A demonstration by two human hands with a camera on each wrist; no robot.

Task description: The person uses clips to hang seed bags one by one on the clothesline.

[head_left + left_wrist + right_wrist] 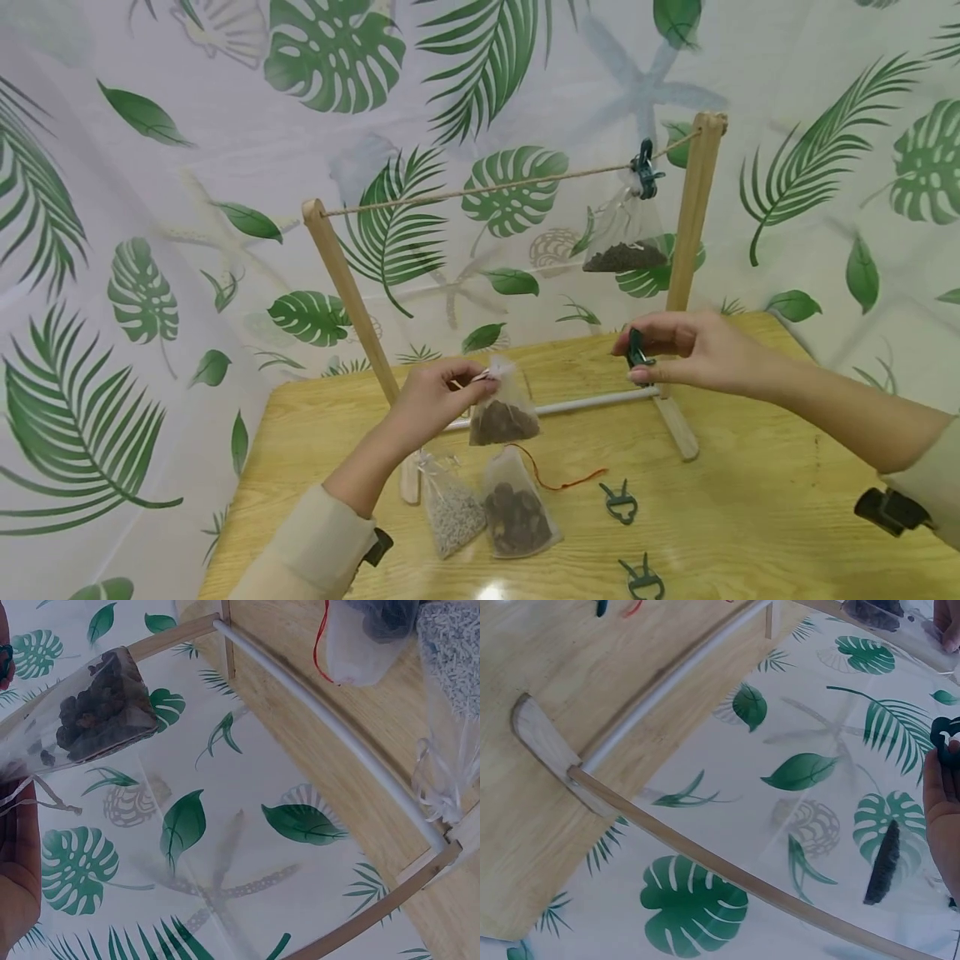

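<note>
My left hand pinches the gathered neck of a sheer drawstring bag and holds it above the table. Dark brown lumps fill the bag's bottom, also visible in the left wrist view. To the right, my right hand grips a dark green plant clip between thumb and fingers, in front of the wooden stand's right post. A rope spans the stand's two posts. Near the rope's right end, another green clip holds up a sheer bag of dark, fine grains.
On the table lie a bag of pale grains and a bag of dark lumps, with a red cord behind. Two green clips, one farther back and one nearer, lie to their right. A white bar joins the posts low down.
</note>
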